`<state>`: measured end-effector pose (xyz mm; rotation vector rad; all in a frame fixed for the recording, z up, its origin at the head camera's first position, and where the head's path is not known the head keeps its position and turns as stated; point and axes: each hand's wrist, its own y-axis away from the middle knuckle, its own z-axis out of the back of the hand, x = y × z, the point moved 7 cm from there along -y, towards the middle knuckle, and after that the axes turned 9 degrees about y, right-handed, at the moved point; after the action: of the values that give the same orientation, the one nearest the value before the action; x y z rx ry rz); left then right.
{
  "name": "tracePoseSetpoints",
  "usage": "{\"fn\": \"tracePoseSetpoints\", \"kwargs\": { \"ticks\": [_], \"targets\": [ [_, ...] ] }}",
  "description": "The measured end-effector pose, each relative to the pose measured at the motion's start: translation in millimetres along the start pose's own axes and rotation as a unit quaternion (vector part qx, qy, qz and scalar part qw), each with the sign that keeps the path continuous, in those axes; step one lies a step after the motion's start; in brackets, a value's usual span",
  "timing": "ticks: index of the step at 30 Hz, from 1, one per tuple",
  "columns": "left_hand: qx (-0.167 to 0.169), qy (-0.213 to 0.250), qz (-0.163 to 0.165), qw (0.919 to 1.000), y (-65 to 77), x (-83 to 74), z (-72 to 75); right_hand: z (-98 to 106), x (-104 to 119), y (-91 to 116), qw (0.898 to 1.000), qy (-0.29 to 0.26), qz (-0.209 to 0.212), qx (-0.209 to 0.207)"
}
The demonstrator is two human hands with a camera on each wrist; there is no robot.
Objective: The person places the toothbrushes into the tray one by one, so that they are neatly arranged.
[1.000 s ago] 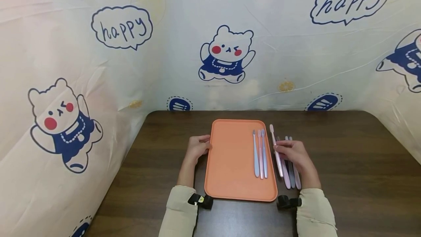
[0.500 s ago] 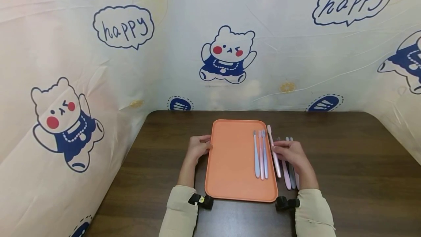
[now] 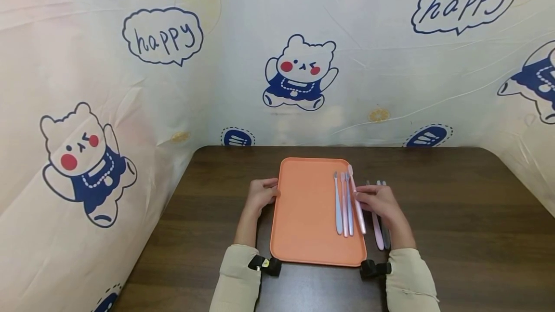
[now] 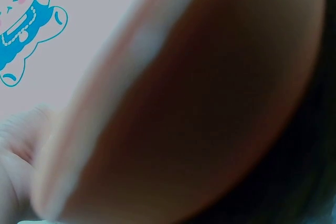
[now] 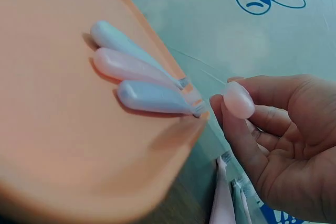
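1. My right hand [image 3: 383, 203] has its fingers closed in a pinch on a slim, pale pink toothbrush [image 3: 360, 215], held at the right rim of a rectangular, round-cornered orange tray [image 3: 303, 206].
2. My left hand [image 3: 258, 194] touches the tray's left rim; how far its fingers bend, I cannot tell.
3. Inside the tray, along its right side, three toothbrushes lie side by side: a light blue toothbrush [image 3: 338, 215], a pink toothbrush [image 3: 345, 220] and a lavender-blue toothbrush [image 3: 350, 220].
4. Near my right hand, a lilac-pink toothbrush [image 3: 378, 235] and a dark grey toothbrush [image 3: 386, 240], partly hidden, lie on the dark brown wood-grain tabletop [image 3: 468, 206].
5. Behind stands a pale sheet [image 3: 368, 71] printed with blue-clad bears.
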<state>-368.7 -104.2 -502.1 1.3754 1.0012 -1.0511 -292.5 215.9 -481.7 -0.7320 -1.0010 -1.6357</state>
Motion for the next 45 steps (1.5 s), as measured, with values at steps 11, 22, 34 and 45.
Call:
{"fn": "tracePoseSetpoints", "kwargs": {
  "ticks": [11,22,34,45],
  "targets": [
    [-0.002,-0.003,0.0,1.0,-0.1,0.0,0.5,-8,8,0,1.0,0.0,0.01,0.005],
    [-0.003,-0.004,-0.008,1.0,-2.6,2.1,1.1,-18,11,-1,1.0,0.006,0.012,-0.002],
    [0.003,-0.001,-0.008,1.0,-1.2,2.2,-0.4,-25,11,-6,1.0,-0.012,0.022,-0.009],
    [-0.008,-0.008,-0.011,0.9999,-1.8,2.6,1.1,-31,15,-3,1.0,0.004,0.011,-0.014]
  ]
}}
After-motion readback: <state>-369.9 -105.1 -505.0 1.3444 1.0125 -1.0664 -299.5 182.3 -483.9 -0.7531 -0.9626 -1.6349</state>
